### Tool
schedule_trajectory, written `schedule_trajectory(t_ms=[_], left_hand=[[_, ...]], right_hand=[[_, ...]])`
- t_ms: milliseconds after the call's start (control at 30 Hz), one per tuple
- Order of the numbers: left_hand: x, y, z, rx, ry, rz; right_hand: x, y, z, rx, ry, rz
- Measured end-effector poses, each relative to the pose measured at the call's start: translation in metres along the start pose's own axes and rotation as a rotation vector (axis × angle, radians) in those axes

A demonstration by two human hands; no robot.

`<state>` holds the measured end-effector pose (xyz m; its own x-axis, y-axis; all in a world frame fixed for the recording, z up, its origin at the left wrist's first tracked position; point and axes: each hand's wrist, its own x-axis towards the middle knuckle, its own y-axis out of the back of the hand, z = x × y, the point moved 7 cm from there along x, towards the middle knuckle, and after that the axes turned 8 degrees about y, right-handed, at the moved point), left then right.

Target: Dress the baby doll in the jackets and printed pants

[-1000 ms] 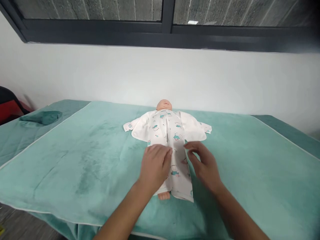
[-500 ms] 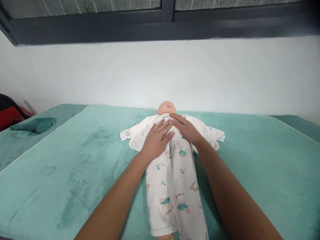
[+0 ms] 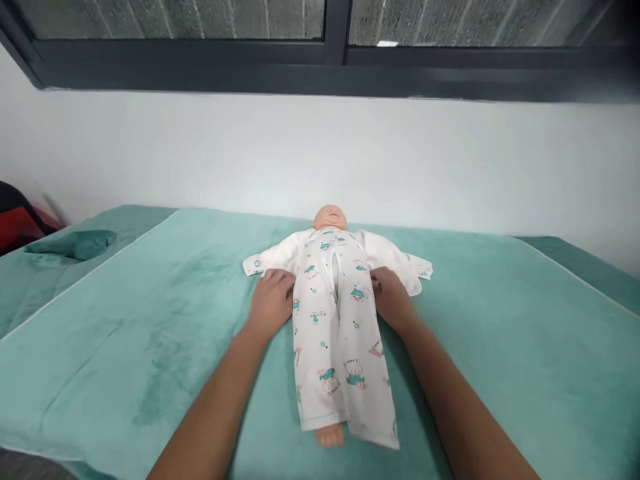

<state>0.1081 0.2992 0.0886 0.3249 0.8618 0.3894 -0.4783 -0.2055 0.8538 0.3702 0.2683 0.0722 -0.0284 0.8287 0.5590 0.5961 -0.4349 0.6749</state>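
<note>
A baby doll (image 3: 330, 217) lies on its back, its head toward the wall. It wears a white long-sleeved baby shirt (image 3: 287, 252), spread out at both sides. White printed baby pants (image 3: 320, 347) lie over its front from the chest down. One foot (image 3: 330, 435) shows below the shorter-looking pant leg; the other leg end is covered. My left hand (image 3: 271, 300) is curled at the left edge of the pants, by the shirt's hem. At the opposite edge my right hand (image 3: 393, 297) is closed, fingers tucked against pants and shirt. What the fingertips pinch is hidden.
A green plush cover (image 3: 150, 333) spreads under the doll. At the far left lie a dark green cushion-like piece (image 3: 75, 245) and a red and black item (image 3: 20, 220). Behind stands a white wall (image 3: 320, 147) below a dark window frame (image 3: 200, 63).
Both hands have left the doll's chest, where they lay flat. They have moved apart and down to the two sides of the pants, with fingers now curled. The view has tilted up slightly.
</note>
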Motion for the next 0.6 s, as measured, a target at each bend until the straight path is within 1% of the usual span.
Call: schedule_trajectory(t_ms=[67,133,233,333,433,500,600], left_hand=[[-0.013,-0.001,0.013,0.04,-0.076,-0.041],[-0.021,-0.001,0.022,0.053,-0.133,-0.05],[-0.024,-0.001,0.029,0.04,-0.17,-0.064],[-0.023,-0.001,0.033,0.017,-0.19,-0.086],[-0.023,-0.005,0.038,0.053,-0.218,-0.129],[-0.023,-0.006,0.04,0.086,-0.205,-0.153],[-0.021,-0.005,0.041,0.081,-0.157,-0.15]], right_hand=[[-0.019,-0.001,-0.013,-0.017,0.076,-0.093],[-0.03,0.002,-0.028,-0.009,0.145,-0.14],[-0.034,0.004,-0.045,-0.023,0.249,-0.185],[-0.029,-0.001,-0.05,-0.071,0.34,-0.196],[-0.021,-0.01,-0.045,-0.118,0.333,-0.169],[-0.017,-0.013,-0.045,-0.16,0.314,-0.155],[-0.016,-0.014,-0.054,-0.215,0.331,-0.16]])
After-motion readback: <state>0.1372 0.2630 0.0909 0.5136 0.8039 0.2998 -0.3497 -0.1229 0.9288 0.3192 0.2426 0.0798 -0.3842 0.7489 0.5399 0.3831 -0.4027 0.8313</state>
